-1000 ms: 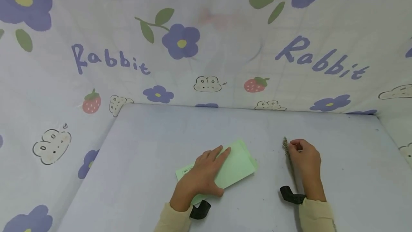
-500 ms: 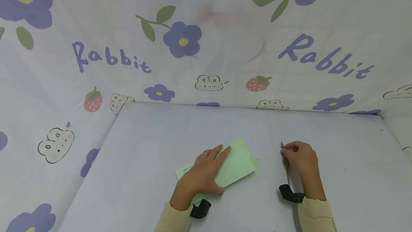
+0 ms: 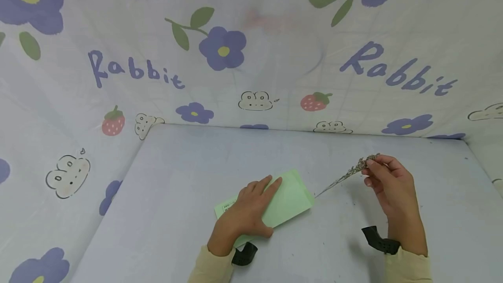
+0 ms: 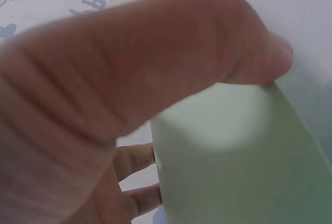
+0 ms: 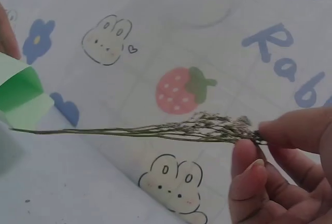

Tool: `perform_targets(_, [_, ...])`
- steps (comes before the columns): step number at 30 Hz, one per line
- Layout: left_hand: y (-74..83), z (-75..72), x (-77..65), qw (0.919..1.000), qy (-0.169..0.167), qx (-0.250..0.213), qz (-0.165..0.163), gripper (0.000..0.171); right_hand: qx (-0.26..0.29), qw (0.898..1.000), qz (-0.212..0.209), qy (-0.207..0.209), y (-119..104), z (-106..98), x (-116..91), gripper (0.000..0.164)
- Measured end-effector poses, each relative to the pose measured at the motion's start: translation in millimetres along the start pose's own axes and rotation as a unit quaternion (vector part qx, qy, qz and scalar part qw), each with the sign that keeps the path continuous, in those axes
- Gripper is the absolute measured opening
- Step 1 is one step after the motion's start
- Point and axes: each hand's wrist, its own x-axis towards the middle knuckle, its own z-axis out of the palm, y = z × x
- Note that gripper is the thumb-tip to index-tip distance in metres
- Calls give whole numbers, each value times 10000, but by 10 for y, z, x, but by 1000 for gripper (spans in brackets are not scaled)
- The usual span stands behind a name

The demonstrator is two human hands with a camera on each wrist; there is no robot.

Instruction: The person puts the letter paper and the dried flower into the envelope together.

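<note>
A pale green paper bag (image 3: pixel 288 200) lies slanted on the table in the head view, small printed text at its left end. My left hand (image 3: pixel 247 215) spans it, thumb at the near edge and fingertips at the far edge. The left wrist view shows the thumb (image 4: pixel 207 37) bent against one edge of the bag (image 4: pixel 238 156). In the right wrist view the bag's mouth (image 5: pixel 23 92) gapes. My right hand (image 3: pixel 393 182) pinches the bushy end of a dried flower sprig (image 3: pixel 349 173) between thumb and fingertips. Its thin stems point left; their tips appear close to the bag's mouth.
The pale table (image 3: pixel 188 165) carries small dark specks right of the bag. A white cloth (image 3: pixel 157 34) printed with flowers, strawberries and rabbits rises behind and at the sides. Black wrist mounts (image 3: pixel 381 240) sit by both sleeves.
My right hand has lifted the dried sprig and moved right and away. The stems, which pointed toward me, now point left to the bag. My left hand and the bag stay put.
</note>
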Motion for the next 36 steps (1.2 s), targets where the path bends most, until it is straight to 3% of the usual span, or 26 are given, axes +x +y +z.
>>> perform_targets(5, [1,-7,3,10000,-4,15,-11,115,304,9986,-80,423,29,33,10,21])
perform_targets(16, [1,-4,-14,10000,47,75,-5,115,-566,9963,537,360,237,147,57,23])
perform_targets(27, [20,-33,-2,9999,-22,91,-56,116,79,9971,304,694,210,-60,40,22])
perform_targets(36, [30,-3,1,10000,-3,65,-24,117,-1098,9902,815,294,406,14,78,23])
